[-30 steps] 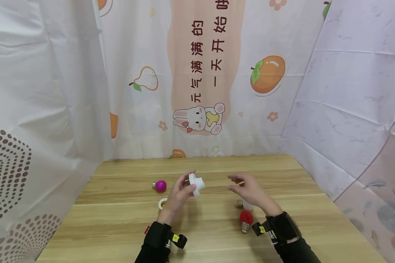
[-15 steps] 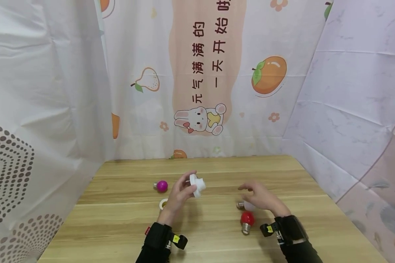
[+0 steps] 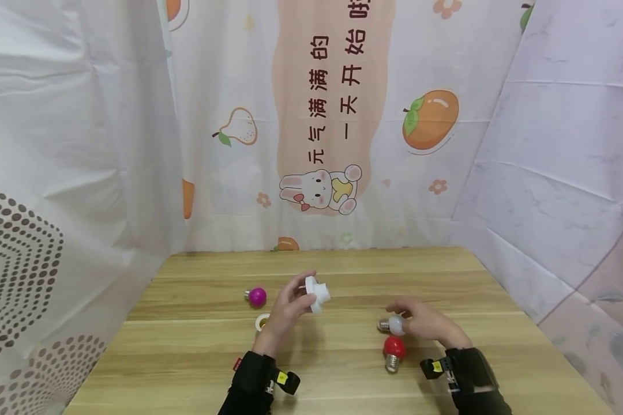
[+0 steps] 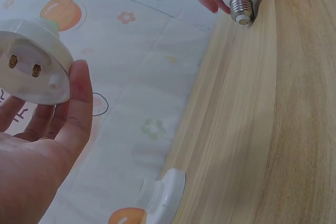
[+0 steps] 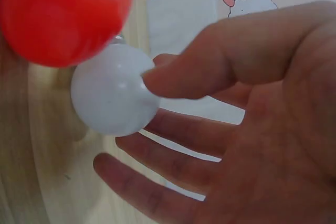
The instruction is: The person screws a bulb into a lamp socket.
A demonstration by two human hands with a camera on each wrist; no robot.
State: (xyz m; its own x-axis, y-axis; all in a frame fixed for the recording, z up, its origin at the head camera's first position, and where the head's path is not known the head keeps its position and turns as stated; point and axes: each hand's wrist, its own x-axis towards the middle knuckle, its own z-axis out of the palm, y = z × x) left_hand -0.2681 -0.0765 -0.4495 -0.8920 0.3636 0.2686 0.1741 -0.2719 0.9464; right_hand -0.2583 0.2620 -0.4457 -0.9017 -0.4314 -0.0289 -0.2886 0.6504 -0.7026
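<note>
My left hand (image 3: 289, 308) grips a white lamp holder (image 3: 318, 294) above the table, thumb on one side and fingers on the other. Two brass contacts show on the holder's underside in the left wrist view. On the right, a white bulb (image 3: 396, 325) with a metal screw base lies on the table. My right hand (image 3: 427, 321) is at this bulb with its fingers loosely bent and spread. In the right wrist view the thumb overlaps the edge of the bulb; whether it touches is unclear. A red bulb (image 3: 394, 347) lies just nearer to me.
A purple bulb (image 3: 257, 297) lies at the left of the wooden table (image 3: 342, 369). A second white lamp holder (image 4: 170, 195) stands close to my left forearm, partly hidden by it in the head view. Printed curtains (image 3: 228, 190) hang behind the table and at its sides.
My right hand has moved down and to the right, from above the table to the white bulb. The left hand still holds the lamp holder in nearly the same place.
</note>
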